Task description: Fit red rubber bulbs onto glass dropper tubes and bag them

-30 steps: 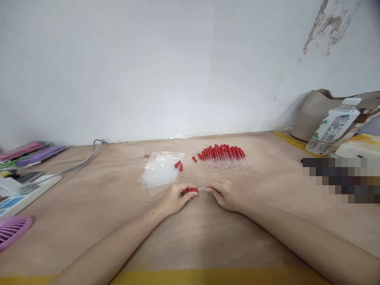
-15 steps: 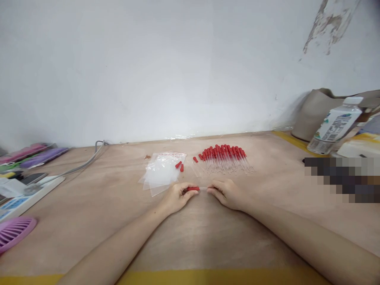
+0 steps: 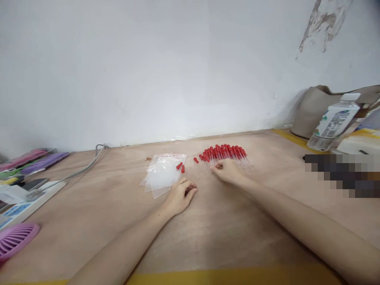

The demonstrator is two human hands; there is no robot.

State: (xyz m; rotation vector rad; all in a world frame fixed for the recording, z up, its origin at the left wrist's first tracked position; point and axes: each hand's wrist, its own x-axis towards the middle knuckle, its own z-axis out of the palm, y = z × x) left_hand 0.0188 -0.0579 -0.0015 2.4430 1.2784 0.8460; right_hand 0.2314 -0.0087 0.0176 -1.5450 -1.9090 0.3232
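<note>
My right hand (image 3: 228, 171) pinches the thin clear tube of a dropper, its red bulb (image 3: 206, 158) pointing away at the left end of a row. That row of red-bulbed droppers (image 3: 227, 149) lies fanned side by side, tubes towards me, partly covered by my fingers. My left hand (image 3: 181, 194) rests on the table with fingers loosely curled, a gap between thumb and forefinger and nothing visible in it. Just beyond it are clear plastic zip bags (image 3: 162, 172), overlapping. Two loose red bulbs (image 3: 181, 167) lie at the bags' right edge.
A power strip (image 3: 32, 202) with a grey cable and a pink fan-like grille (image 3: 19, 239) sit at the left. Pink and purple packets (image 3: 44, 163) lie behind. To the right stand a water bottle (image 3: 334, 122) and a grey-brown bag (image 3: 307, 113). A white wall (image 3: 133, 71) bounds the back.
My right hand has carried the dropper forward to the row's left end. My left hand has let go of the red bulb and stays near the same spot.
</note>
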